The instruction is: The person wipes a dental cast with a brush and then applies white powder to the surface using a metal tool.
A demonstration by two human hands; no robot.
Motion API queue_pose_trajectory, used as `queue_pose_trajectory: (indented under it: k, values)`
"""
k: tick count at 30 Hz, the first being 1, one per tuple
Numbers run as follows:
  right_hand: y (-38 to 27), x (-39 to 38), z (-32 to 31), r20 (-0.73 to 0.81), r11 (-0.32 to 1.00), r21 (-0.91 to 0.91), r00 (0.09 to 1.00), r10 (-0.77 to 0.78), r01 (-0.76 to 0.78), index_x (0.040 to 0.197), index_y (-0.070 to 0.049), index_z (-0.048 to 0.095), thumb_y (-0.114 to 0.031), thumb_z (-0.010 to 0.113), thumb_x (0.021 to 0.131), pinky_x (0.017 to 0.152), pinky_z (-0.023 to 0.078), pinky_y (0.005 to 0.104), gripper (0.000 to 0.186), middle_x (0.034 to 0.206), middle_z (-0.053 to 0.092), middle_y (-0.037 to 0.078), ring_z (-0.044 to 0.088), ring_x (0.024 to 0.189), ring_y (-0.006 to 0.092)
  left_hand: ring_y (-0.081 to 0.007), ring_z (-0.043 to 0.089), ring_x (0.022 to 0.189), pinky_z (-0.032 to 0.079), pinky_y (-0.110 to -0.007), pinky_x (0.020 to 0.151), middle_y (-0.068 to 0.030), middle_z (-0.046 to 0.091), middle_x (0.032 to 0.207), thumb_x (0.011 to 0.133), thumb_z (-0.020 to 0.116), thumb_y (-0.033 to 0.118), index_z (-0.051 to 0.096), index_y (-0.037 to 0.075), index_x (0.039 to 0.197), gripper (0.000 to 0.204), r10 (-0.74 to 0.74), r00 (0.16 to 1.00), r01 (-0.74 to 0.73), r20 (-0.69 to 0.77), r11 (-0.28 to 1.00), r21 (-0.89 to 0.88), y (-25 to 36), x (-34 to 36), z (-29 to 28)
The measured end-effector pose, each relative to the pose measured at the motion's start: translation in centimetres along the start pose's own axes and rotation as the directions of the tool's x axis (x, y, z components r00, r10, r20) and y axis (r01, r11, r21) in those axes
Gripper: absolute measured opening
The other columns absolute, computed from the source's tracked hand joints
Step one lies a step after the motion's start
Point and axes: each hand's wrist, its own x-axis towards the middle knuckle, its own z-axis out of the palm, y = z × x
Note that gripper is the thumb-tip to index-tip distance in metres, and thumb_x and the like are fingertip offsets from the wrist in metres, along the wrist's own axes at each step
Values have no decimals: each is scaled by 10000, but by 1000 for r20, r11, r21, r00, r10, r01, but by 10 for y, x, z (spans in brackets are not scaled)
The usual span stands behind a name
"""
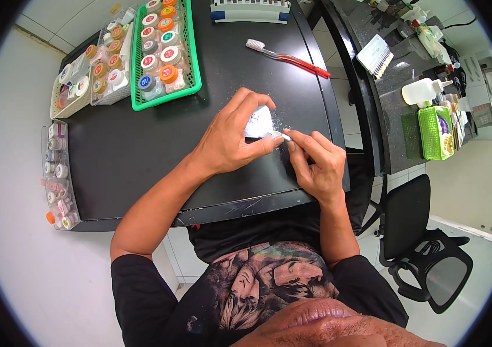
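Observation:
My left hand [235, 132] is curled over the black table, its thumb and fingers gripping a white flat-faced piece [259, 122] with dark handwriting on it. Whether that is a plaster block or folded paper I cannot tell. My right hand [319, 159] pinches a small slender white piece [286, 137] between thumb and index finger. Its other end meets the lower corner of the marked piece, close to my left thumb tip. White powder and crumbs [278, 122] lie scattered on the table around the fingertips.
A green basket [196, 75] of lidded jars stands at the far left, beside clear and cream trays of more jars. A red-handled toothbrush [298, 62] lies far right. A shade-tab holder [250, 13] sits at the back. Right are a counter [393, 115] and an office chair [411, 214].

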Motion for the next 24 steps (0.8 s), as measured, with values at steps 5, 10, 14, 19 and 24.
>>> queue_pose_trajectory:
  k: [5,10,14,19,24]
  values:
    - [0,0,0,1,1000,-6,1000,-6,6,1163,-94,901,-41,897,941,534,476,362,228,713,589,21,618,549,168,-299,704,1033,571,-397,897,-146,669,1234,904,932,337,697,32,1365,601,2,1000,-2,3,1000,6,2,1,-1]
    - [0,0,0,10,1000,-25,1000,-10,10,1166,-97,900,-43,893,949,536,480,362,224,720,597,21,627,554,170,-314,704,1032,573,-404,901,-148,673,1223,913,921,328,703,31,1348,570,39,999,-38,-8,999,24,-1,0,1]
    - [-1,1,0,6,1000,-23,1000,-6,6,1168,-97,901,-43,891,951,537,480,359,225,719,598,19,631,557,164,-305,703,1041,571,-400,903,-148,670,1233,915,923,328,697,31,1365,585,46,999,-46,5,998,41,-2,0,1]
    - [-1,0,-1,7,1000,22,1000,14,-14,1156,-94,905,-34,889,940,535,483,350,225,711,603,17,629,546,153,-270,694,1043,562,-387,901,-138,656,1254,908,941,337,673,32,1428,660,2,1000,-2,-24,1000,-12,1,-1,1]
    - [-2,1,0,-3,1000,24,1000,12,-12,1144,-92,906,-33,891,933,532,481,349,219,703,598,18,626,542,156,-257,687,1047,556,-382,902,-131,647,1252,904,950,342,663,34,1456,694,-10,1000,10,-22,1000,-16,0,-2,1]
